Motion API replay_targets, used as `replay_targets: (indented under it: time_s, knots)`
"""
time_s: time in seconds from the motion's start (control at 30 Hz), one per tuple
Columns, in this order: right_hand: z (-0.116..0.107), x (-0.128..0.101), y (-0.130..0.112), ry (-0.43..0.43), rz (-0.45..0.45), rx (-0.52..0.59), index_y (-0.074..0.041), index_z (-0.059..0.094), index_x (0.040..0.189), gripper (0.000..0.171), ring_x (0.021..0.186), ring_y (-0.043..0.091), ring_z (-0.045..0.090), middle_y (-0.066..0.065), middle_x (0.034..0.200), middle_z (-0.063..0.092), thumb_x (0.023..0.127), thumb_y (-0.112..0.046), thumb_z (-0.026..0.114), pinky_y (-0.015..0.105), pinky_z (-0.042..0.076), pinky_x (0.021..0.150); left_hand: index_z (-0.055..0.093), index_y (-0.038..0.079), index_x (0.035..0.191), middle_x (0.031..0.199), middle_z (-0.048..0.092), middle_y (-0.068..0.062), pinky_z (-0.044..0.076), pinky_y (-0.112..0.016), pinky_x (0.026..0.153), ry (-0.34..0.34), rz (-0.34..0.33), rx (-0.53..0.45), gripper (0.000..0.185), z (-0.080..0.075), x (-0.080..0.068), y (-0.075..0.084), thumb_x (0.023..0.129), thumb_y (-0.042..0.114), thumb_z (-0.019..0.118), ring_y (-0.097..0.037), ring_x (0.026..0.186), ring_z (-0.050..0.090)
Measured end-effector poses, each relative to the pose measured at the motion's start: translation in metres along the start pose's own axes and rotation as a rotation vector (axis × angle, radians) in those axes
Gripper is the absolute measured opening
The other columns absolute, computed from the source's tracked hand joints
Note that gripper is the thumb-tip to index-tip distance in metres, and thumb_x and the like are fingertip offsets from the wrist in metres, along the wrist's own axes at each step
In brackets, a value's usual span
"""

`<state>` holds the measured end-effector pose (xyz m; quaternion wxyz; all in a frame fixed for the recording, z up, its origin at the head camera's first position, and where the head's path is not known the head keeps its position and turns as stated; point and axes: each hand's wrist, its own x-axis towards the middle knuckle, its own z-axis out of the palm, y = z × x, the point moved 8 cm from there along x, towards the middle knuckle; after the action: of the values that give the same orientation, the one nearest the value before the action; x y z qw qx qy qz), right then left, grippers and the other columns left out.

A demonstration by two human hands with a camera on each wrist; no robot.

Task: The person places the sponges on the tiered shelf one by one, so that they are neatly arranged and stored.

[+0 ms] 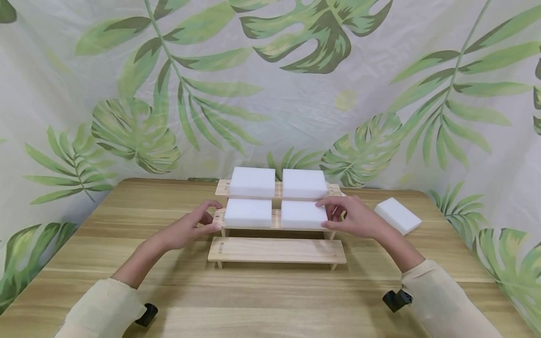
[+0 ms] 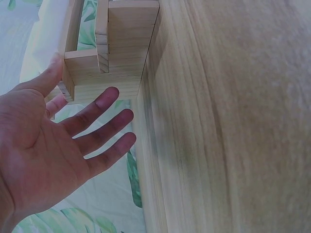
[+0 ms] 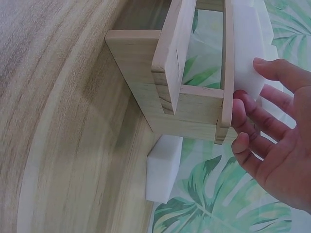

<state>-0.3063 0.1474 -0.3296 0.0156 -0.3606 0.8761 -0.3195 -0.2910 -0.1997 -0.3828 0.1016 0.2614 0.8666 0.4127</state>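
A wooden three-step rack (image 1: 276,250) stands on the table with white sponge blocks on its two upper steps, two on each. My left hand (image 1: 192,226) holds the left end of the middle step between thumb and index finger; its other fingers (image 2: 104,124) are spread below. At the other end of that step, my right hand (image 1: 352,217) pinches the right-hand sponge block (image 1: 302,215) by its right side, index finger at the back and thumb at the front. Beside it sits the left-hand sponge block (image 1: 248,213). The lowest step is bare wood.
Another white sponge block (image 1: 398,216) lies on the wooden table (image 1: 270,300) to the right of the rack, behind my right forearm. A leaf-patterned cloth (image 1: 270,94) hangs behind the table's back edge.
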Motion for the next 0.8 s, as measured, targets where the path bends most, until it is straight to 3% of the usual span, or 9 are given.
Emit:
replay_targets:
  time_s: [0.4,0.8]
  knots:
    - [-0.007,-0.01,0.001,0.058,0.012,0.077,-0.002,0.069,0.125,0.038,0.075,0.012,0.065,0.002,0.092,0.068,0.09,-0.009,0.082,0.029,0.051,0.066,0.034,0.006,0.143,0.106,0.067,-0.014,0.05,-0.043,0.084,0.008,0.007,0.01,0.048,-0.001,0.0,-0.001,0.107,0.019,0.061,-0.028,0.102,0.064]
    - [-0.027,-0.035,0.011,0.115,0.085,0.028,-0.006,0.071,0.124,0.034,0.079,0.011,0.065,0.002,0.096,0.07,0.092,-0.012,0.08,0.028,0.048,0.067,0.033,0.006,0.143,0.107,0.066,-0.018,0.05,-0.044,0.084,0.001,-0.013,0.02,0.047,0.0,0.0,-0.006,0.108,0.023,0.059,-0.032,0.103,0.064]
